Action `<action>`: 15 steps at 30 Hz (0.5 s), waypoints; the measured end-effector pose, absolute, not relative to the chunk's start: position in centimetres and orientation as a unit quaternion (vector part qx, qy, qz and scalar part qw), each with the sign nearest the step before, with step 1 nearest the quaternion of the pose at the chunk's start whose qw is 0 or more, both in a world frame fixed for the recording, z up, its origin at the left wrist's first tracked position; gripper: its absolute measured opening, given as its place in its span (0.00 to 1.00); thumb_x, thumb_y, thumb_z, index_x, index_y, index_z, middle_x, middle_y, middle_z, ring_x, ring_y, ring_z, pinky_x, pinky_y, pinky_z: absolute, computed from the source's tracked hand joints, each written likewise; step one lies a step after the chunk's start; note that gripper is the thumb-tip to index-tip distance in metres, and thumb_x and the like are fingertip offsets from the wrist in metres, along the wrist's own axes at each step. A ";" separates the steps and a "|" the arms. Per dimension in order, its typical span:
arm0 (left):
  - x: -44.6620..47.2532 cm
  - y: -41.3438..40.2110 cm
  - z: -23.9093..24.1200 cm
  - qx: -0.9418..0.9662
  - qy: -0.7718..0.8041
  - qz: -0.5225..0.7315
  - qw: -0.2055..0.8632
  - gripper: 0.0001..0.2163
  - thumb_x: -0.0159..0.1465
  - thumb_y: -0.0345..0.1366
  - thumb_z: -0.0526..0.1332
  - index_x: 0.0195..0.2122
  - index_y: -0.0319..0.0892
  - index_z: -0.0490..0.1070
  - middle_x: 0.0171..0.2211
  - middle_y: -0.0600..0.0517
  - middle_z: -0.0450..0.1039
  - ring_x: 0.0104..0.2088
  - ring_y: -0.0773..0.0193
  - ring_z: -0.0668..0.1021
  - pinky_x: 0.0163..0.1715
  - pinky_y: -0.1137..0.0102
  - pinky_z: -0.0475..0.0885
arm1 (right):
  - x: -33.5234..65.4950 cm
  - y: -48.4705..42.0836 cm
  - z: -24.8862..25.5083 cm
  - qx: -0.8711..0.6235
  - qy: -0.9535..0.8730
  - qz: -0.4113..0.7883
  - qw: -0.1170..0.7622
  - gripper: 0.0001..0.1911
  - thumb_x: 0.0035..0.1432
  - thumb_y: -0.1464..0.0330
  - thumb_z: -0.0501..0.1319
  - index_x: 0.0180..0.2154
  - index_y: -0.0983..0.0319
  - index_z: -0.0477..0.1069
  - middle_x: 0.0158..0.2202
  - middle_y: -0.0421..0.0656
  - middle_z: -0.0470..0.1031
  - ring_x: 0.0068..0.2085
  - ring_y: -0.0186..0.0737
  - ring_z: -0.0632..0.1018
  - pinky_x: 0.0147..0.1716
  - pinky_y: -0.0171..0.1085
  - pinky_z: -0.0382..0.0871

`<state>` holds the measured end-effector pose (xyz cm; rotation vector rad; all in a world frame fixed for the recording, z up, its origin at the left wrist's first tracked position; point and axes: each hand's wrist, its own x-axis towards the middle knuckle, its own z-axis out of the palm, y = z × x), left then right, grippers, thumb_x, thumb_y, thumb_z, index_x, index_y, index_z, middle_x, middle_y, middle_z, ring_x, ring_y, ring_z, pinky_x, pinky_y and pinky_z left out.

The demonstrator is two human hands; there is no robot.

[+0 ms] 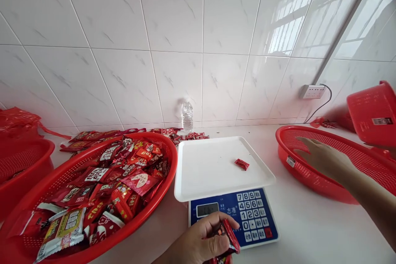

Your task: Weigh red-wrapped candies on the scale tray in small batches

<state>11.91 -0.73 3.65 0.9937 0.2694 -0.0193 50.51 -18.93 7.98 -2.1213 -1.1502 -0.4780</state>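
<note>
My left hand (206, 239) is closed around red-wrapped snack packets (230, 237), low in front of the scale's keypad. The digital scale (270, 216) has a blue face and a white tray (210, 165) on top. One small red packet (241, 164) lies on that tray, toward its right side. Over the red plastic basket (309, 187) on the right, my right hand (321, 154) reaches in with fingers stretched out; nothing shows in it, though its palm is hidden. To the left, a large red basket (171, 152) is heaped with red snack packets (105, 177).
A clear plastic bottle (187, 116) stands against the tiled wall. Loose packets (194, 136) lie along the wall behind the tray. Another red basket (27, 169) sits far left, and a tilted one (371, 115) far right. A power strip (312, 91) with a black cable is on the wall.
</note>
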 end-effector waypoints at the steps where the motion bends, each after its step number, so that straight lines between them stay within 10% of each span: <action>1: 11.9 -0.7 3.6 0.474 0.128 -0.013 0.871 0.23 0.53 0.46 0.73 0.46 0.39 0.73 0.33 0.50 0.73 0.27 0.72 0.71 0.27 0.78 0.63 | 49.1 -17.9 8.2 -0.820 -0.450 -0.171 0.308 0.20 0.56 0.51 0.58 0.45 0.55 0.75 0.43 0.58 0.78 0.39 0.67 0.79 0.29 0.56 0.71; 4: 12.0 -0.5 3.7 0.477 0.129 -0.020 0.869 0.22 0.54 0.45 0.72 0.46 0.40 0.73 0.34 0.50 0.73 0.27 0.72 0.74 0.28 0.77 0.65 | 44.4 -14.4 8.2 -0.806 -0.527 -0.104 0.249 0.20 0.62 0.55 0.55 0.52 0.53 0.72 0.51 0.49 0.76 0.50 0.57 0.77 0.45 0.55 0.72; 15: 11.8 -0.8 3.9 0.486 0.143 -0.013 0.862 0.23 0.52 0.46 0.73 0.46 0.41 0.73 0.33 0.50 0.74 0.27 0.69 0.77 0.27 0.77 0.65 | 39.5 -9.4 7.1 -0.771 -0.591 -0.079 0.224 0.14 0.62 0.66 0.53 0.43 0.55 0.77 0.43 0.44 0.80 0.44 0.45 0.79 0.42 0.43 0.74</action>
